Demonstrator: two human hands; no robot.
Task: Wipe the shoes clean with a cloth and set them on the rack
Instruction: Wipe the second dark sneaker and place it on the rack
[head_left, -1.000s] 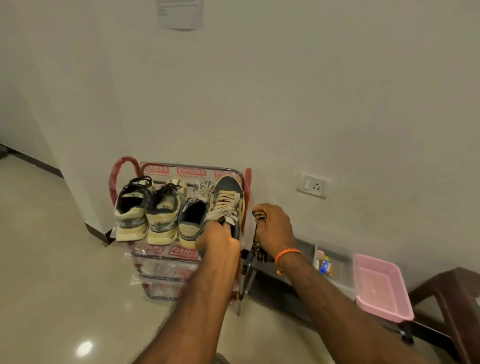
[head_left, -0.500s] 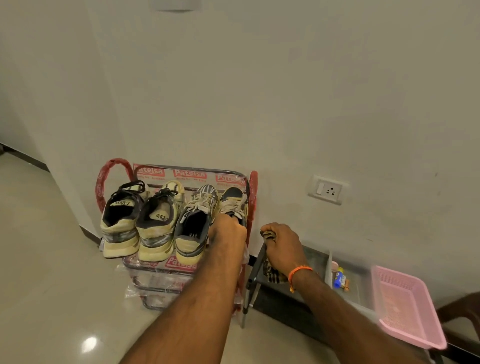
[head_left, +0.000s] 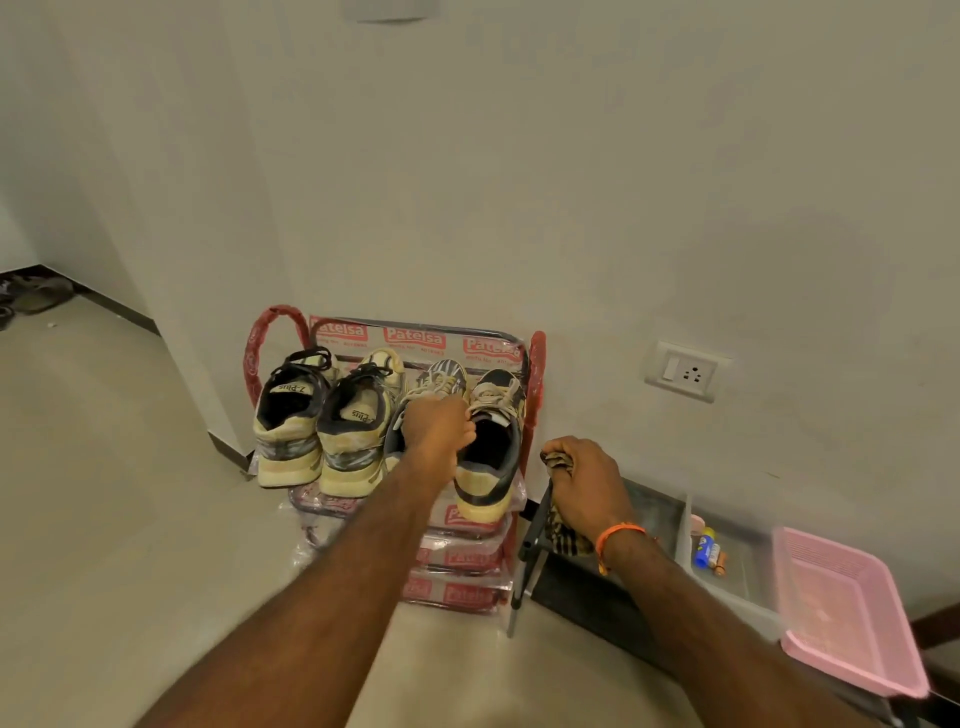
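Four shoes on rack (head_left: 535, 364) top tier.
I note left hand (head_left: 439, 431) pinching the tongue of the rightmost shoe (head_left: 491, 457), heel toward me; right hand (head_left: 584, 480) clenched around the striped cloth (head_left: 566, 538), right of rack.

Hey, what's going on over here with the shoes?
A person is putting cleaned shoes on a rack by the wall. Four shoes sit in a row on its top shelf. The left hand reaches over the third shoe, its fingers at the edge of the rightmost shoe, which overhangs the shelf front. The right hand grips a striped cloth beside the rack, above a low black stand.
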